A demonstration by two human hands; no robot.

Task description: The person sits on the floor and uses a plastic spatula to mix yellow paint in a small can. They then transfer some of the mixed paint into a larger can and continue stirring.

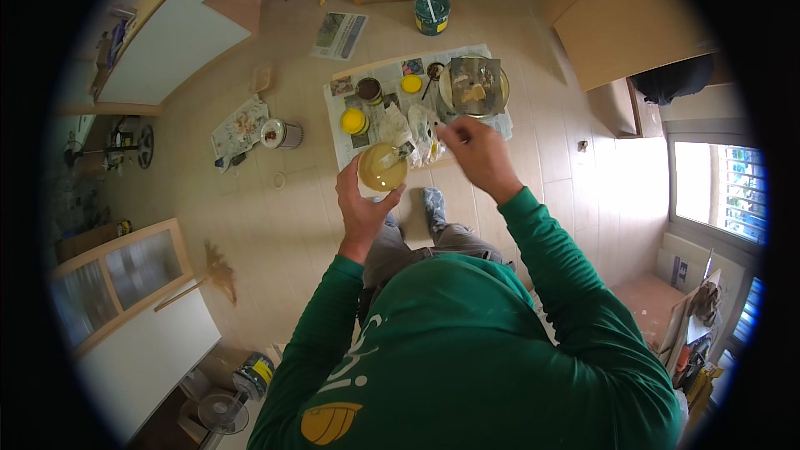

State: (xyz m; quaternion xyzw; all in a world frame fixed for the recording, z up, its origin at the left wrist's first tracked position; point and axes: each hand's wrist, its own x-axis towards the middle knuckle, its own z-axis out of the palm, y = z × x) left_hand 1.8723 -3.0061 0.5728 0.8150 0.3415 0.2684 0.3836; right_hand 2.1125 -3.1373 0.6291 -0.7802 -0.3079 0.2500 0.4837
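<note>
My left hand (360,212) is wrapped round a round container (382,177) of yellowish liquid, held up in front of my legs. The bristle-like end of something, perhaps a brush (402,153), rests at its right rim. To the right my right hand (482,152) is closed, fingertips pinched together. Whatever lies between those fingertips is too small to make out. Crumpled whitish rags (427,135) lie just beyond the container, on newspaper (340,140) spread over the floor. Two yellow tins (354,122), a dark brown tin (368,90) and a small dark pot (435,72) stand there too.
On the newspaper's right sits a wide round lid or tray with a stained board (490,83). Beyond stands a green bucket (432,15) with a stick. Left are a white can (281,133) and a stained sheet (239,127). Cabinets (617,17) and a window (717,187) border the room.
</note>
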